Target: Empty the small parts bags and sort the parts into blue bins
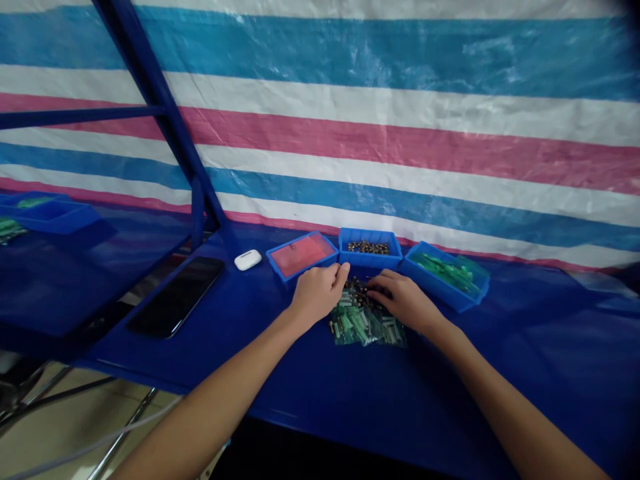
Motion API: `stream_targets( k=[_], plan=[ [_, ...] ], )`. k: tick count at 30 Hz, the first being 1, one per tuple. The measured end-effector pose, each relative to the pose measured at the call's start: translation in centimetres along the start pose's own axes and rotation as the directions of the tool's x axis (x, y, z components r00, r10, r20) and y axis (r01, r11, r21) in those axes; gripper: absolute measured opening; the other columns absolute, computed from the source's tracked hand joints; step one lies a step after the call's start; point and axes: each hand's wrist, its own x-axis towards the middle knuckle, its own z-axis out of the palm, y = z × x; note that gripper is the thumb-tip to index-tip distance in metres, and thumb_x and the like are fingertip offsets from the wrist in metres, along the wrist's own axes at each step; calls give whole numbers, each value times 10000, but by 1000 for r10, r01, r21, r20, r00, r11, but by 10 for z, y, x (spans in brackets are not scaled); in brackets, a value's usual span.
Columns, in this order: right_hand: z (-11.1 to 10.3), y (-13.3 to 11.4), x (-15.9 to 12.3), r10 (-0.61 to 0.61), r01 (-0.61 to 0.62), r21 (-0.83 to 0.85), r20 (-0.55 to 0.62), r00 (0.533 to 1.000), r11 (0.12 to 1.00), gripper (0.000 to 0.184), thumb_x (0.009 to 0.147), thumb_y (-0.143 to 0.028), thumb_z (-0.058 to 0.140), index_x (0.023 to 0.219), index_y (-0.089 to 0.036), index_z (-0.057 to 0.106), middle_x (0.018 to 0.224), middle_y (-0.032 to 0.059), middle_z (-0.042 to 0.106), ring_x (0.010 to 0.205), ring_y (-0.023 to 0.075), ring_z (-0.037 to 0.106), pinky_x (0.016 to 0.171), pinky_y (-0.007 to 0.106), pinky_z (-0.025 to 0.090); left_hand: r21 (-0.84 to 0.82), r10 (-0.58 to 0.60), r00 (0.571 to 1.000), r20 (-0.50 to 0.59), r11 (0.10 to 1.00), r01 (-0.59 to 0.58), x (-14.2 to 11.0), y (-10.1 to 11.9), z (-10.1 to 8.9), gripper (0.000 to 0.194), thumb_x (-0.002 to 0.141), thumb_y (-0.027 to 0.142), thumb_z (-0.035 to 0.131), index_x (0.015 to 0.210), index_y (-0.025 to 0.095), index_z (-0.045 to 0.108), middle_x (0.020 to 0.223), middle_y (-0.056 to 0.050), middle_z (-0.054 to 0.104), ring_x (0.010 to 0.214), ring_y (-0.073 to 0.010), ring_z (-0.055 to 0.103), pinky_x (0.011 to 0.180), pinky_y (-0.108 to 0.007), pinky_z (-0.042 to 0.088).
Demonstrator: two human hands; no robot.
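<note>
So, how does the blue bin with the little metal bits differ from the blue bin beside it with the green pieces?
The middle bin holds a heap of small brass-coloured parts, while the right bin holds longer green pieces. The middle bin sits fairly square to the camera, while the right bin is turned at an angle to it. Both are open-topped blue plastic bins on the same blue tabletop.

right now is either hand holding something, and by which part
Cannot be told: the left hand and right hand are over the small brass parts, hiding any grip.
</note>
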Motion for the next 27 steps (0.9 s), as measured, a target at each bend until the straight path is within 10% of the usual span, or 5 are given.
stream_targets(
  k=[11,27],
  plan=[
    [2,0,-10,31,-26,32,-155,987,999,142,917,-157,482,981,-173,608,945,69,642,894,208,588,809,343,470,6,161,984,73,987,-162,-4,7,0,378,984,369,368,711,191,561,631,5,588,548,-123,508,542,-270,266],
    [6,0,-10,-46,42,-44,-86,995,998,108,914,-167,522,877,-180,622,891,65,603,877,206,554,792,348,477,16,149,987,66,989,-150,-2,7,3,298,970,329,422,799,189,622,703,0,614,613,-125,528,586,-264,326]
  ],
)
